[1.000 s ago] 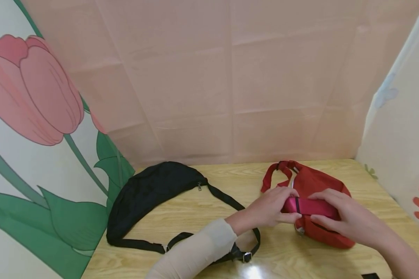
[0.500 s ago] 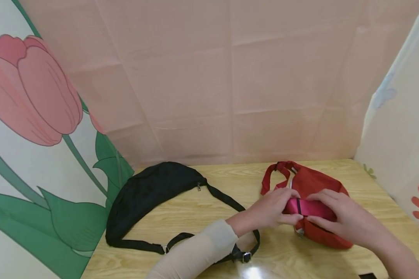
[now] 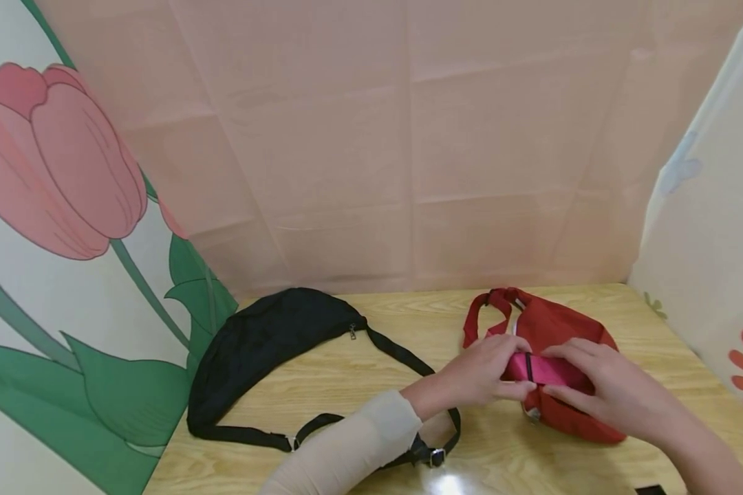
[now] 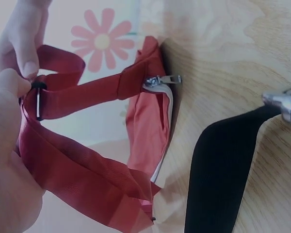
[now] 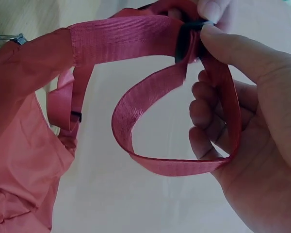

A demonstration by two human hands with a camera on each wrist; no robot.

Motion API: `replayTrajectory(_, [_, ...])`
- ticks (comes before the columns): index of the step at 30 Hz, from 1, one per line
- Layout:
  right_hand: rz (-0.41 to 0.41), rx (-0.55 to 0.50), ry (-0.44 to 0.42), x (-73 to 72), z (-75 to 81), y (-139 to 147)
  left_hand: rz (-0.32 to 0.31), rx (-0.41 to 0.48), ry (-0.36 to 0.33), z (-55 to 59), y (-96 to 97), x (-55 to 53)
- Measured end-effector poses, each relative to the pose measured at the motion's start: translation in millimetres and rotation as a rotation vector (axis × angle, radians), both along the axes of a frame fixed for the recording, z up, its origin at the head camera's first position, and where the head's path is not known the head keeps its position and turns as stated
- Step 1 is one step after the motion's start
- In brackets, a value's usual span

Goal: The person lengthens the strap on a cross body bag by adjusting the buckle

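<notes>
A red bag [image 3: 560, 323] lies on the table at the right of the head view, its strap raised in front of it. My left hand [image 3: 492, 368] grips the strap [image 5: 121, 41] beside its black slider buckle [image 4: 38, 99]. From the other side, my right hand [image 3: 613, 385] pinches the strap close to the slider, its thumb near the black bar in the right wrist view. A loose loop of strap [image 5: 174, 167] hangs across the right palm. The bag's metal zipper pull [image 4: 167, 80] shows in the left wrist view.
Left of the red bag lies a black waist bag [image 3: 272, 347], whose black strap [image 3: 402, 352] and metal buckle [image 3: 437, 457] pass behind my left forearm. A small black object [image 3: 650, 490] is cut off at the front edge. A draped pinkish backdrop [image 3: 408, 172] stands behind the table.
The fingertips of my right hand have edged slightly left, closer to the slider. My left hand and both bags stay nearly where they were.
</notes>
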State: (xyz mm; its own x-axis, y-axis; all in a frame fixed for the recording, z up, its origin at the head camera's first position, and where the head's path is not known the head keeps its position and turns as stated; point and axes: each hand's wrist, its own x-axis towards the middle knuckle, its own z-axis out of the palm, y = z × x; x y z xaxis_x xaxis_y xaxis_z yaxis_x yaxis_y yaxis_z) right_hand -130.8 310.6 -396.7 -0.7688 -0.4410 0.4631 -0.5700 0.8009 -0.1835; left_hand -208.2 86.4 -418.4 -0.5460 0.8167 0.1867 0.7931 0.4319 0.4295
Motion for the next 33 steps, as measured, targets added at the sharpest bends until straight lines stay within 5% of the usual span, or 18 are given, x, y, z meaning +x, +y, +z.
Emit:
replayTrajectory(8, [-0.061,-0.022,-0.054,4.0,3.1,7.6,0.006,0.002,0.005,-1.7,-1.4,-0.9])
replayTrajectory(33, [-0.010,-0.027,-0.060,0.6,2.9,-0.2,0.013,-0.002,-0.015,-2.2,-0.5,-0.6])
